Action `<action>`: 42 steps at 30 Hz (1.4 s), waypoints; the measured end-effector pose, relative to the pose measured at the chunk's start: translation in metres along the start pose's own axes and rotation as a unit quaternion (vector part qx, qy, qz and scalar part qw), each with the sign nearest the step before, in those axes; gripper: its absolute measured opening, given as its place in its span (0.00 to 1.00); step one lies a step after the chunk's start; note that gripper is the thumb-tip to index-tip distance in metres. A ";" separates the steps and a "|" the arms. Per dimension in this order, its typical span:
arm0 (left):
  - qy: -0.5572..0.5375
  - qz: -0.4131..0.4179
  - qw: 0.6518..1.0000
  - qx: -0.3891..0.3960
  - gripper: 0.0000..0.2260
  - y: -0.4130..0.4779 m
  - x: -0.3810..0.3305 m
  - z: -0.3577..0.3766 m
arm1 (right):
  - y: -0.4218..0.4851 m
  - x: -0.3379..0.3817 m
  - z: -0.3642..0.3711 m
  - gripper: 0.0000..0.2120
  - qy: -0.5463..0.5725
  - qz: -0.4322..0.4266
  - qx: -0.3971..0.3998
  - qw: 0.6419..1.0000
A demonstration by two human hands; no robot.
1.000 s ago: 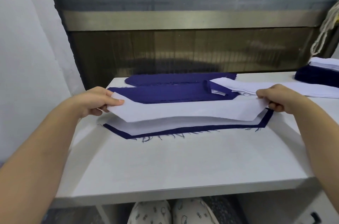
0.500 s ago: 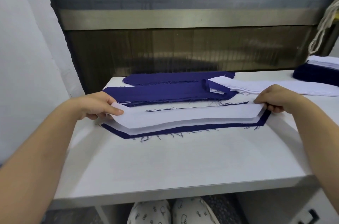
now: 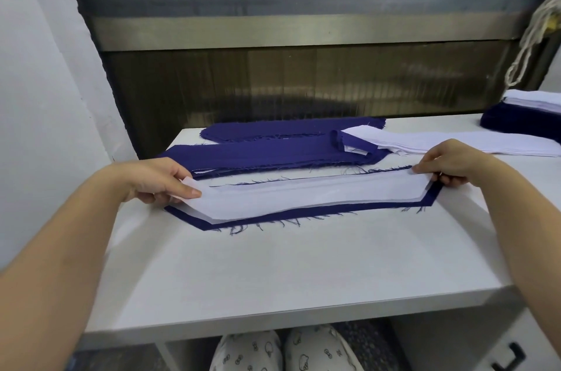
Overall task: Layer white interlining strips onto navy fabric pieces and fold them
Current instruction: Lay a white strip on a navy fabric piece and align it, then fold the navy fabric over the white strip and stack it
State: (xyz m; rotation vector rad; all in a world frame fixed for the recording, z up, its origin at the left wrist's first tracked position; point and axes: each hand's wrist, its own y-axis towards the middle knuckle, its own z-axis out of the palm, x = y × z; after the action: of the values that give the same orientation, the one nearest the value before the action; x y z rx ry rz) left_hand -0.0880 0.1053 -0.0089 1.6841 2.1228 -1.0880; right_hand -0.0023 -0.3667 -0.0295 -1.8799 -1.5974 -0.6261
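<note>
White tabletop [image 3: 273, 273] runs out from a dark, metal-trimmed panel [image 3: 303, 82], and near its middle a navy piece [image 3: 429, 194] lies flat, frayed threads trailing from its near edge. Over it hangs a white strip [image 3: 303, 200], stretched between the person's two hands. The left hand [image 3: 158, 179] pinches the strip's left end between thumb and fingers, lifted a little off the cloth, and the right hand [image 3: 449, 162] pinches the right end, low and close to the navy corner. The strip's middle sags onto the layers below, where a second white edge shows just under it. Behind lie folded navy pieces [image 3: 258, 155] and, to the right, a pile of white strips [image 3: 440, 143]. The step looks to be laying this strip squarely onto the navy. To do it well, I would say keep light tension between both pinches, match the slanted ends to the navy's slanted corners, and leave an even navy border along the near edge. Let the right end settle first, then lower the left, and smooth outward from the centre, so no ripple is trapped and the loose threads are not dragged under.
</note>
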 end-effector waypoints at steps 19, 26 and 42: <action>0.023 0.037 0.997 -0.069 0.06 0.004 0.003 0.001 | 0.004 -0.003 -0.001 0.13 -0.009 -0.003 -0.011 1.000; 0.034 0.043 0.995 -0.078 0.05 0.004 0.002 0.003 | 0.001 -0.001 -0.001 0.12 -0.010 0.006 -0.010 1.000; 0.060 0.065 0.992 -0.087 0.05 0.013 0.003 0.006 | 0.008 -0.004 -0.002 0.07 -0.040 0.000 -0.020 0.999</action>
State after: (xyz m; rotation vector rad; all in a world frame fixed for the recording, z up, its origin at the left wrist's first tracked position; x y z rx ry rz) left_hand -0.0783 0.1050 -0.0202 1.8146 2.0752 -0.7604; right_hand 0.0051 -0.3718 -0.0324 -1.9576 -1.6460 -0.5932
